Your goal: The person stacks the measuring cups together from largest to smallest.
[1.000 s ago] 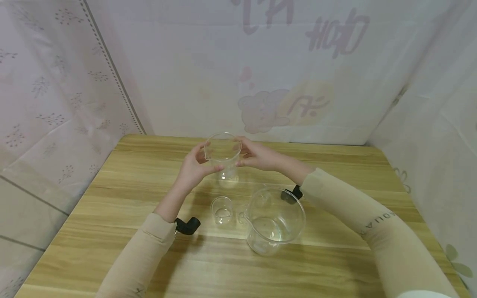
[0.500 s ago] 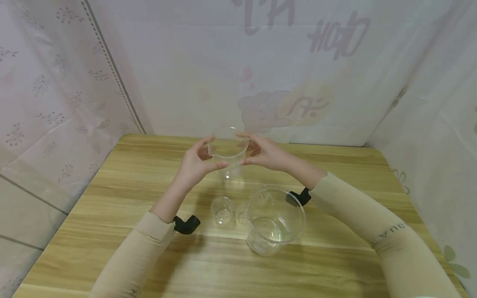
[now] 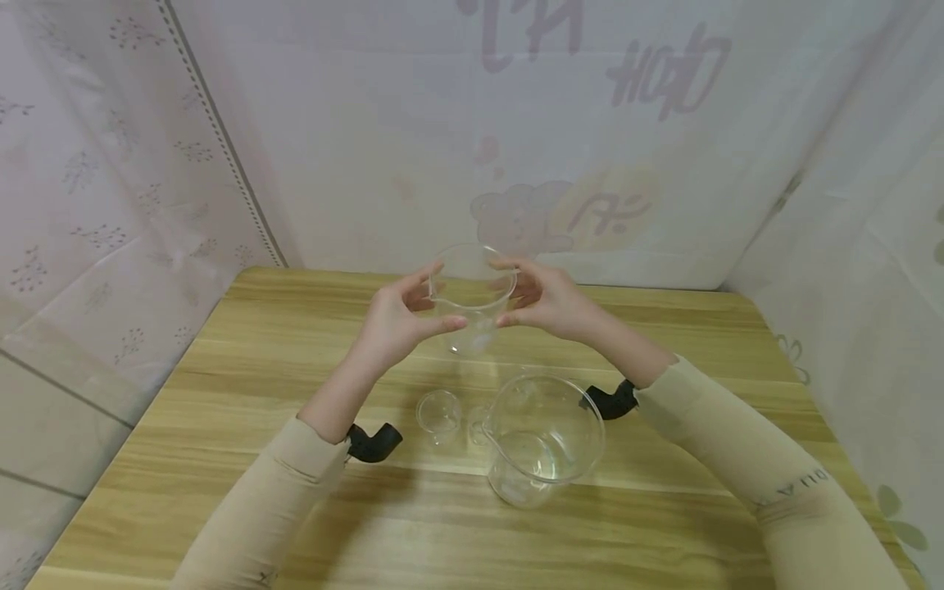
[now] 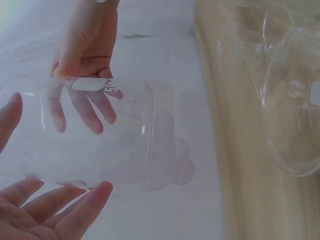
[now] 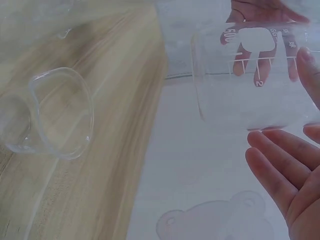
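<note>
Between both hands is a clear glass beaker (image 3: 481, 332), held upright above the table with its pouring lip toward the left. My left hand (image 3: 394, 326) grips its left side, thumb at the front and fingers round the back. The right hand (image 3: 553, 303) grips the opposite side in the same way, its thumb tip close to the left one. White printed markings show on the beaker's wall (image 5: 225, 100) in the right wrist view. Nearer to me on the table stand a large beaker (image 3: 546, 463), a small beaker (image 3: 439, 416) and a smaller one (image 3: 479, 428) by the large one's lip.
The wooden table (image 3: 243, 410) ends at a pale printed curtain (image 3: 354, 164) behind the hands, with more curtain at both sides. A black wrist mount (image 3: 374, 442) sits at the left cuff and another black mount (image 3: 612, 401) at the right cuff, close to the large beaker.
Both hands have carried the beaker to the right and slightly upward in the head view. The other beakers have stayed in place.
</note>
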### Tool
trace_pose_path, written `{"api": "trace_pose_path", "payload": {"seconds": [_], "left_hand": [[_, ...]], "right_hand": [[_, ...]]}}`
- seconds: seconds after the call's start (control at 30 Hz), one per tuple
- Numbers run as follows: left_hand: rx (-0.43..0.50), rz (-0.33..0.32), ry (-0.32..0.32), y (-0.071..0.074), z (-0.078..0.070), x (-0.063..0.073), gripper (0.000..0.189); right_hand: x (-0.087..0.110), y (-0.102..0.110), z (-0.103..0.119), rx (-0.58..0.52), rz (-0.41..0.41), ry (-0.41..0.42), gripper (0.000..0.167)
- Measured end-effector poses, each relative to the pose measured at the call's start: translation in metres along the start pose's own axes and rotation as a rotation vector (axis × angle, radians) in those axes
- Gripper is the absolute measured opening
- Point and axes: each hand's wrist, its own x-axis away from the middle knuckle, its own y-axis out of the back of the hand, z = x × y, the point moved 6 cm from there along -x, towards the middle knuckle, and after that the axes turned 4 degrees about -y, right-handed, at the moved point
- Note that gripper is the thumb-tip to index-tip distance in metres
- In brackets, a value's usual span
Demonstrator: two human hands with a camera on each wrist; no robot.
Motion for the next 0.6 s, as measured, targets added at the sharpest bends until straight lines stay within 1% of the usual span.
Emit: {"api": "trace_pose_path", "payload": {"seconds": [0.23,0.43,0.6], "left_hand": [[-0.031,0.016,-0.008,-0.007,-0.015,0.004,0.082],[0.033,0.006,-0.041,-0.012,-0.027,0.004,0.081],[0.063,-0.013,-0.043,-0.016,-0.035,0.007,0.080]], "right_hand": [[0.012,0.009,0.006,-0.016,-0.034,-0.005,0.075],[0.022,0.018,0.015,0.011,-0.056,0.019,0.074],[0.031,0.024,0.023,0.033,-0.081,0.027,0.074]]}}
